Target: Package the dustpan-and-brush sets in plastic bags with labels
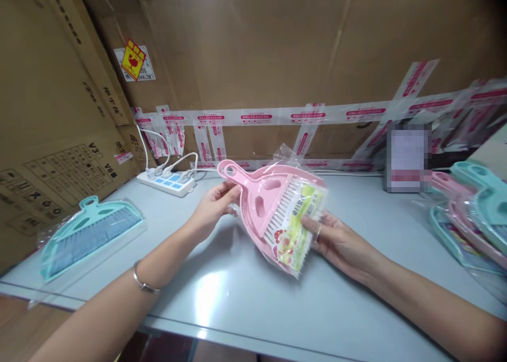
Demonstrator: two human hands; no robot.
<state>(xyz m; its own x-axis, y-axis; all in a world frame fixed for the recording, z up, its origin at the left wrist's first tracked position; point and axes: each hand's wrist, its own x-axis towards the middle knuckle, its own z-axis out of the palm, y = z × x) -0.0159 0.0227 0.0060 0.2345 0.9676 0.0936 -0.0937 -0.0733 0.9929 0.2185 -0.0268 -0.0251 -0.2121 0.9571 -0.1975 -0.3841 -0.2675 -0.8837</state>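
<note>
A pink dustpan and brush set [257, 201] in a clear plastic bag is held tilted above the grey table, its looped handle toward the upper left. A green and white printed label [299, 222] covers part of the brush bristles. My left hand [219, 206] pinches the bag and dustpan edge just below the handle. At the lower right side, my right hand [330, 240] grips the bagged set, thumb over the label and fingers hidden behind it.
A bagged teal dustpan set [93, 235] lies at the left. Several teal and pink sets [481, 193] are piled at the right. A power strip [168, 182] with plugged cables and an upright phone-like device [407, 161] stand before taped cardboard [257, 50].
</note>
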